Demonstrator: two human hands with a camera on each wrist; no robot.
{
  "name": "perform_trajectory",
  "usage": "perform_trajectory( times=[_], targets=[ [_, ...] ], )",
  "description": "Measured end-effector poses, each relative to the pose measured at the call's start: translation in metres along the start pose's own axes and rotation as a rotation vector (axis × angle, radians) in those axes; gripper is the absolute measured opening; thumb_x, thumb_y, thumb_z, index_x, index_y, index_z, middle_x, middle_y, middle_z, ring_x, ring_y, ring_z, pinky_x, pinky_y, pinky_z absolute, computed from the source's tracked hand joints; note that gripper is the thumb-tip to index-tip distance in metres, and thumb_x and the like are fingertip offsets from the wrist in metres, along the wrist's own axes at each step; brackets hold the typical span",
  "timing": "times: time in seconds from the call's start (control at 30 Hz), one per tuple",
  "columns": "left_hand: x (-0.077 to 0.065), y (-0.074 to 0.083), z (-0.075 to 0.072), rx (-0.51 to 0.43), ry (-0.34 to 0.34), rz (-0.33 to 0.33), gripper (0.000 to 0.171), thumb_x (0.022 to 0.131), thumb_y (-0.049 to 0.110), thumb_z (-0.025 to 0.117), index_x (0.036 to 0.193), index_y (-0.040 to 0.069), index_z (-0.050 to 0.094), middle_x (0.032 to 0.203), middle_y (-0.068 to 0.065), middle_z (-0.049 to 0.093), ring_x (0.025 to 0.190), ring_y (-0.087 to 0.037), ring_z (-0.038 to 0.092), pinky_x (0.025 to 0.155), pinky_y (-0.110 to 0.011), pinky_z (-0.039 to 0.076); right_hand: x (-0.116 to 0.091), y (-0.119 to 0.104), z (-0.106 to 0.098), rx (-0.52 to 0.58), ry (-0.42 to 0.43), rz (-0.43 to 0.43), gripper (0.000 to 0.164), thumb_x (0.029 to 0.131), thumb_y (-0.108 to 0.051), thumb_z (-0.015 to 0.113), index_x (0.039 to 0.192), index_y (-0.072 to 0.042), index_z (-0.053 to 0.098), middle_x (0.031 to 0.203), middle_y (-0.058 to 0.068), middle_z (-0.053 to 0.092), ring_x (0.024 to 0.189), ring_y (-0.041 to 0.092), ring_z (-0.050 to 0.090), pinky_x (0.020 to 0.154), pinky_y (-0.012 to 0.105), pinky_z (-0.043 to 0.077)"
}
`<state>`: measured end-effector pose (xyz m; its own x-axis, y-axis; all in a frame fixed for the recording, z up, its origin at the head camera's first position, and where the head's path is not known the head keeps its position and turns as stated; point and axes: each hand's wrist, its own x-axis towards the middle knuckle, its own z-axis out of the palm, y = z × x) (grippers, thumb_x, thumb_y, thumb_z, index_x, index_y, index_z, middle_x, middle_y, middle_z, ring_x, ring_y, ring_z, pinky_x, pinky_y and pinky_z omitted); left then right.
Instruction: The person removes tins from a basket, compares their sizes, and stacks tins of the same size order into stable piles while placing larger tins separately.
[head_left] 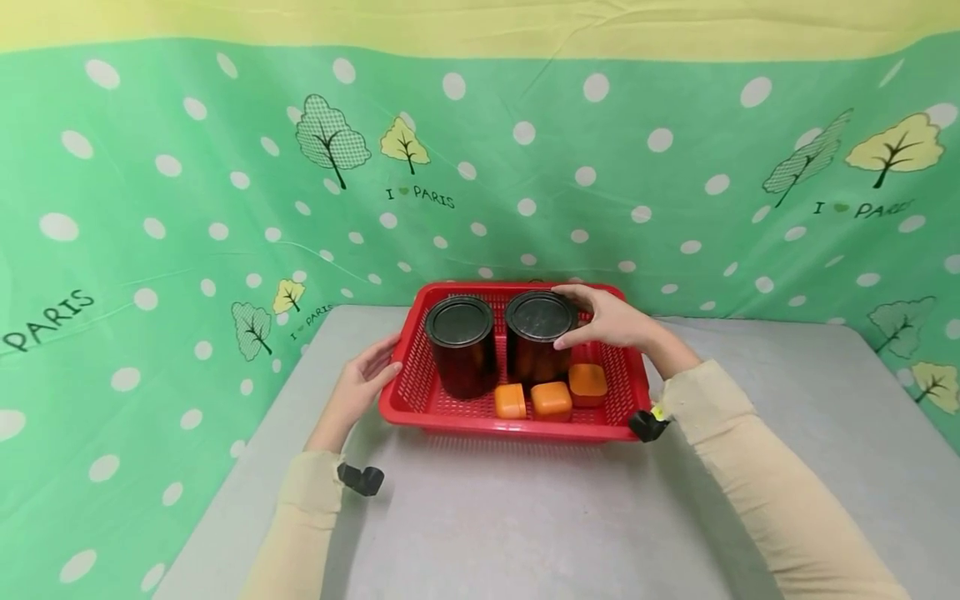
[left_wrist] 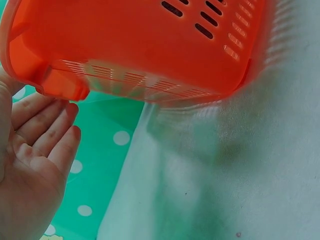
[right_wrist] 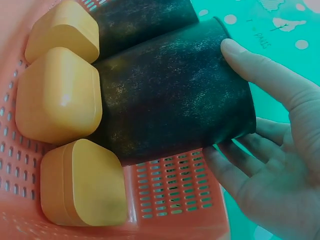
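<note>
Two dark round canisters with black lids stand upright in a red plastic basket. Around the top of the right canister, my right hand has its thumb on the near side and its fingers on the far side. The right wrist view shows the thumb near the lid end of this canister. The left canister stands beside it. At the basket's left rim, my left hand touches the edge; in the left wrist view its fingers extend fairly straight beneath the rim.
Three small orange rounded boxes, among them a middle box, lie in the basket's near right part. The basket rests on a grey table. Behind hangs a green dotted cloth. Black wrist mounts sit on both sleeves.
</note>
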<state>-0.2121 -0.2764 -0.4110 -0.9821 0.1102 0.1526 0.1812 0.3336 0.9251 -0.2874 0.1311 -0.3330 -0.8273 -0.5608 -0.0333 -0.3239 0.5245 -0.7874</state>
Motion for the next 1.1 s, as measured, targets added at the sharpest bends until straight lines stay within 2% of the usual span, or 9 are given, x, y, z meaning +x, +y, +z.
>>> perform_trajectory(
  times=[0.27,0.57,0.73,0.93,1.0,1.1],
  targets=[
    [0.003,0.001,0.0,-0.012,0.007,-0.005,0.054,0.1,0.012,0.059,0.15,0.001,0.041,0.155,-0.021,0.042,0.143,-0.036,0.042,0.1,-0.004,0.041,-0.008,-0.007,-0.008,0.018,0.058,0.02,0.088,0.083,-0.025,0.081,0.154,-0.007,0.033,0.152,0.017,0.044,0.139,0.034,0.04,0.117,0.054,0.038],
    [0.003,0.0,-0.002,-0.016,0.008,-0.02,0.054,0.1,0.014,0.059,0.15,0.003,0.042,0.155,-0.02,0.043,0.144,-0.034,0.042,0.1,-0.003,0.04,-0.018,-0.019,-0.02,0.095,0.103,0.045,0.088,0.084,-0.025,0.081,0.156,-0.013,0.031,0.154,0.014,0.042,0.143,0.031,0.04,0.115,0.05,0.04],
    [0.004,-0.003,0.0,-0.018,0.004,-0.023,0.055,0.1,0.016,0.06,0.15,0.004,0.042,0.155,-0.019,0.043,0.144,-0.034,0.042,0.099,-0.003,0.041,-0.027,-0.025,-0.026,0.098,0.136,0.057,0.086,0.084,-0.024,0.08,0.155,-0.013,0.033,0.153,0.013,0.041,0.141,0.031,0.041,0.114,0.048,0.041],
    [0.002,-0.002,0.001,-0.013,0.009,-0.025,0.055,0.1,0.015,0.059,0.151,0.003,0.041,0.155,-0.019,0.042,0.144,-0.035,0.042,0.099,-0.003,0.041,-0.036,-0.028,-0.034,0.145,0.165,0.053,0.081,0.084,-0.021,0.079,0.153,-0.015,0.036,0.153,0.01,0.042,0.142,0.029,0.041,0.116,0.049,0.038],
    [0.001,-0.002,0.0,-0.011,0.01,-0.026,0.055,0.1,0.015,0.06,0.15,0.003,0.041,0.155,-0.02,0.043,0.144,-0.035,0.042,0.099,-0.003,0.041,-0.041,-0.031,-0.037,0.147,0.17,0.056,0.081,0.085,-0.021,0.079,0.153,-0.016,0.037,0.153,0.008,0.043,0.142,0.027,0.04,0.115,0.046,0.039],
    [0.0,-0.002,0.0,0.001,0.003,-0.034,0.055,0.1,0.016,0.06,0.15,0.004,0.042,0.155,-0.019,0.043,0.144,-0.035,0.042,0.099,-0.003,0.041,-0.05,-0.034,-0.042,0.131,0.183,0.069,0.08,0.085,-0.023,0.079,0.153,-0.018,0.037,0.153,0.005,0.044,0.142,0.024,0.041,0.108,0.03,0.045]
  ],
)
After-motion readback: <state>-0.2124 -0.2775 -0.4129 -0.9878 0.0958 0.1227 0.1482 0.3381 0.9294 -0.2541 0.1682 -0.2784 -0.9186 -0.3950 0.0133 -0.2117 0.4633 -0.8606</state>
